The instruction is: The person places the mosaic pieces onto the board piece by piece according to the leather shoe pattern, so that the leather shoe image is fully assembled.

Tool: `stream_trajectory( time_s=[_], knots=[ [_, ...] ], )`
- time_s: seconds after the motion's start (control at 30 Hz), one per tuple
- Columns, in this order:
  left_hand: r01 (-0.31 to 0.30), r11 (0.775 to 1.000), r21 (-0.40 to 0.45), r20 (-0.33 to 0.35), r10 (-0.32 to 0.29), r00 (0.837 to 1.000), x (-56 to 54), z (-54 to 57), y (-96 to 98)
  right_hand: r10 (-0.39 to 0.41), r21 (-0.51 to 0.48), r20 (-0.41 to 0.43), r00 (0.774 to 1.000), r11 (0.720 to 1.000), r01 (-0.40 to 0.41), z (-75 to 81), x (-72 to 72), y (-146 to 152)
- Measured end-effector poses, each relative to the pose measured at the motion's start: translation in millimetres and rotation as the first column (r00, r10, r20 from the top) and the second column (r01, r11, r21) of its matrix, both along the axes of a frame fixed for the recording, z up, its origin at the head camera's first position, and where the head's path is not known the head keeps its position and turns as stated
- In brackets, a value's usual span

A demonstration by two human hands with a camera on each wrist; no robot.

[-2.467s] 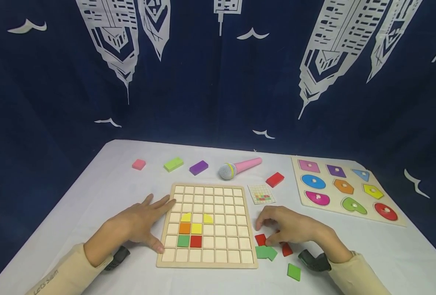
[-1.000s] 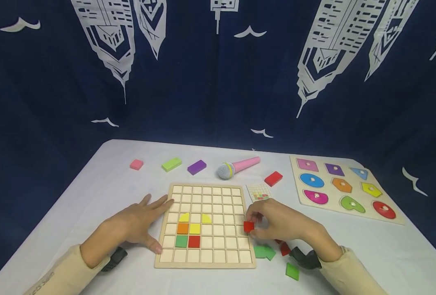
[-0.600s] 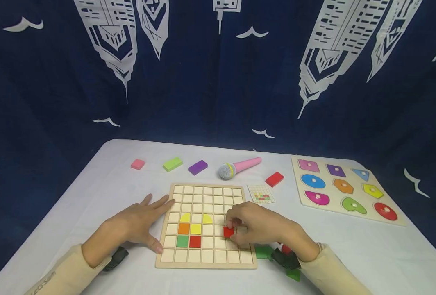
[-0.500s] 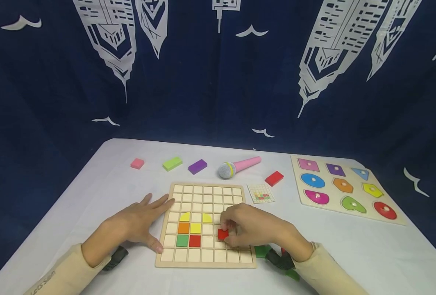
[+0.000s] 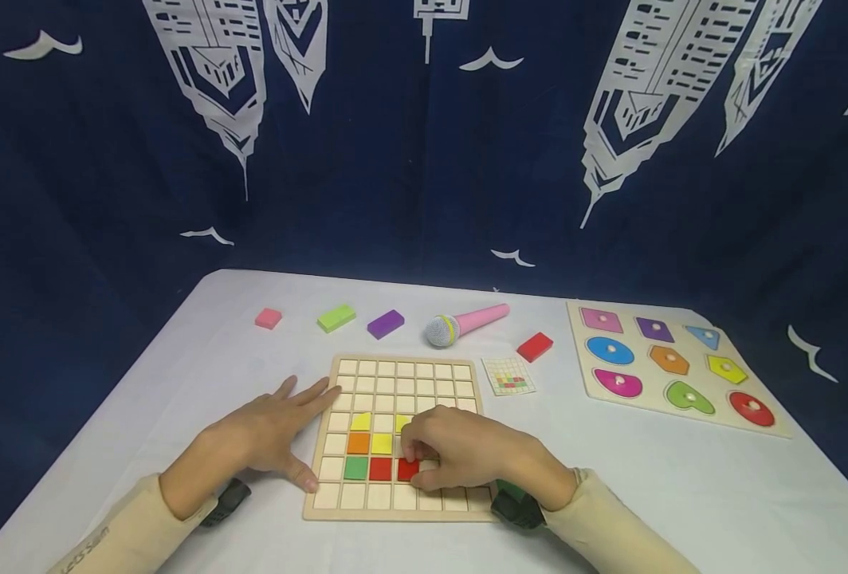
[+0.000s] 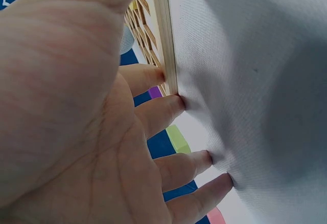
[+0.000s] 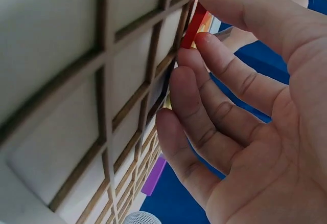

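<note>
A wooden grid board [image 5: 395, 515] lies on the white table. On it are two yellow quarter-round tiles [image 5: 361, 422], an orange square [image 5: 359, 443], a yellow square [image 5: 382, 444], a green square [image 5: 355, 469] and a red square [image 5: 380, 469]. My left hand [image 5: 269, 434] rests at the board's left edge, fingers spread; in the left wrist view two fingers touch its side [image 6: 166, 35]. Just right of the placed red square, my right hand [image 5: 460, 450] pinches another red square tile [image 5: 408, 469] between thumb and index finger. The right wrist view shows this tile [image 7: 194, 27] tilted at its cell.
A small pattern card [image 5: 508, 376] lies right of the board. Behind stand pink, lime [image 5: 336, 319], purple [image 5: 386, 324] and red blocks [image 5: 535, 347] and a toy microphone [image 5: 467, 323]. A shape puzzle [image 5: 653, 392] lies far right. My right wrist covers most loose tiles.
My right hand picked up a red square tile from beside the board and carried it left over the grid, down to the cell beside the other red square. My left hand stayed still.
</note>
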State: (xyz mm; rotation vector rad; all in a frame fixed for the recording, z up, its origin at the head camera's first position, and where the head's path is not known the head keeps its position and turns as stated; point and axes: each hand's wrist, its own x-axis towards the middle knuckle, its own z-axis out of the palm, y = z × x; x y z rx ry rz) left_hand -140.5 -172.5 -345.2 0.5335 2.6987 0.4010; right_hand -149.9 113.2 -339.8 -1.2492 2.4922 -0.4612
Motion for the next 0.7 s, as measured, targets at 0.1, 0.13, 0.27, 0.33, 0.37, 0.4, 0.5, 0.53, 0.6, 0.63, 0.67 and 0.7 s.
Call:
stream_trajectory(
  time_s=[0.1, 0.13, 0.27, 0.33, 0.37, 0.4, 0.5, 0.53, 0.6, 0.63, 0.67, 0.7],
  knots=[
    [0.007, 1.0, 0.001, -0.006, -0.007, 1.0, -0.3, -0.7, -0.3, 0.012, 0.001, -0.005, 1.0, 1.0, -0.012, -1.7, -0.9, -1.4],
    [0.007, 1.0, 0.002, -0.006, -0.007, 1.0, -0.2, -0.9, -0.5, 0.015, -0.001, -0.002, 1.0, 1.0, -0.015, -2.0, -1.2, -1.9],
    [0.006, 1.0, 0.001, -0.006, -0.006, 1.0, -0.5, -0.7, -0.9, 0.021, -0.008, 0.015, 1.0, 1.0, -0.021, -2.9, -2.2, -3.5],
    [0.01, 1.0, 0.0, -0.008, -0.01, 1.0, -0.7, -0.1, -0.8, 0.024, -0.015, 0.021, 1.0, 1.0, -0.023, -3.2, -2.7, -4.1],
    [0.01, 1.0, 0.0, -0.009, -0.01, 1.0, -0.7, 0.2, -0.7, 0.023, -0.018, 0.022, 0.999, 1.0, -0.023, -3.3, -2.7, -4.2],
    [0.009, 1.0, 0.0, -0.009, -0.009, 1.0, -0.6, 0.6, -0.6, 0.021, -0.02, 0.025, 0.999, 1.0, -0.021, -3.3, -2.7, -4.3],
    [0.013, 1.0, 0.0, -0.012, -0.013, 1.0, -0.5, 0.6, -0.7, 0.014, -0.027, 0.021, 1.0, 1.0, -0.013, -3.7, -1.8, -4.0],
    [0.011, 1.0, 0.001, -0.01, -0.011, 1.0, -0.4, 0.7, -0.7, 0.008, -0.027, 0.02, 1.0, 1.0, -0.008, -3.8, -1.1, -3.4],
    [0.009, 1.0, 0.002, -0.009, -0.009, 1.0, -0.2, 0.5, -0.7, 0.003, -0.026, 0.017, 1.0, 1.0, -0.002, -4.2, 0.5, -1.7],
    [0.01, 1.0, 0.001, -0.008, -0.01, 1.0, -0.3, 0.3, -0.8, 0.006, -0.029, 0.01, 1.0, 1.0, -0.006, -4.2, 1.3, -0.4],
    [0.01, 1.0, 0.002, -0.008, -0.01, 1.0, -0.4, 0.1, -0.8, 0.011, -0.034, 0.01, 1.0, 0.999, -0.01, -4.1, 1.9, 1.3],
    [0.009, 1.0, 0.001, -0.008, -0.009, 1.0, -0.3, 0.2, -0.7, 0.016, -0.043, 0.01, 1.0, 0.999, -0.016, -3.9, 2.4, 3.5]
  ],
)
